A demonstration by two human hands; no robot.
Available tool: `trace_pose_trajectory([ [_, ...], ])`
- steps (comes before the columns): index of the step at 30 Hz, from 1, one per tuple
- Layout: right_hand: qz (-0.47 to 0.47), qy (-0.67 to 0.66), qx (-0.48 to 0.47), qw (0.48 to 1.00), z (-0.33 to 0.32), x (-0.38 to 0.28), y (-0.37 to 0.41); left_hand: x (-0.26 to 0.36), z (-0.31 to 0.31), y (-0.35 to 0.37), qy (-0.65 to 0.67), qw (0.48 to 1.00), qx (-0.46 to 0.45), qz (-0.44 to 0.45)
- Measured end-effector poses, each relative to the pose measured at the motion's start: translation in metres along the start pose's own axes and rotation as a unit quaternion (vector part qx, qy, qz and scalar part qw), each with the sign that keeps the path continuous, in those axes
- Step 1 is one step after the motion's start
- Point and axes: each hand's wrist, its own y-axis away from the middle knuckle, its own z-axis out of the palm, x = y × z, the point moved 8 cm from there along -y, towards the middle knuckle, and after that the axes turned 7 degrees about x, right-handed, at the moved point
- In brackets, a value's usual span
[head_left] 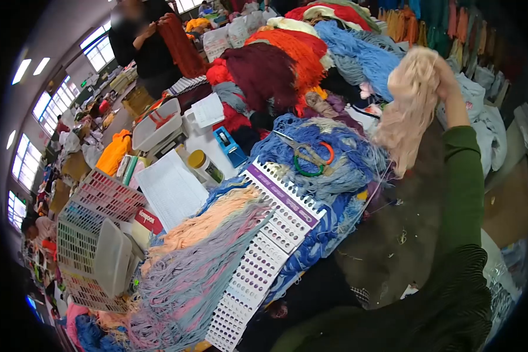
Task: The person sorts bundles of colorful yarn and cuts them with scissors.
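Raised at the upper right, my right hand (447,79) is closed around a pale pink skein of yarn (408,105), which hangs loosely from it. My left hand does not show. To the left of the hanging skein is a pile of blue yarn (287,146) on the table, with scissors (305,157) with red and green handles lying on top. A white card with a purple header and rows of small holes (249,281) lies nearer to me. Pink, grey and peach strands (199,252) spread out along the card's left side.
Dark red yarn (261,73), orange yarn (293,56) and light blue yarn (355,50) are heaped farther back. On the left stand a lidded jar (204,164), a blue device (230,146), papers (173,188) and plastic baskets (91,234). Another person (141,47) holds rust-coloured yarn.
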Motion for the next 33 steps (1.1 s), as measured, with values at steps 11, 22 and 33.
trace_pose_trajectory([
  [11,-0.101,-0.205,-0.491,0.84,0.216,-0.184,0.156,0.059,0.318,0.127,-0.202,0.798,-0.434,0.366],
  [22,0.217,-0.109,-0.549,0.799,0.396,0.019,0.315,0.162,0.328,0.19,-0.175,0.821,-0.451,0.302],
  [33,0.189,-0.276,-0.555,0.762,0.465,0.057,0.414,0.232,0.266,0.173,0.001,0.848,-0.497,0.182],
])
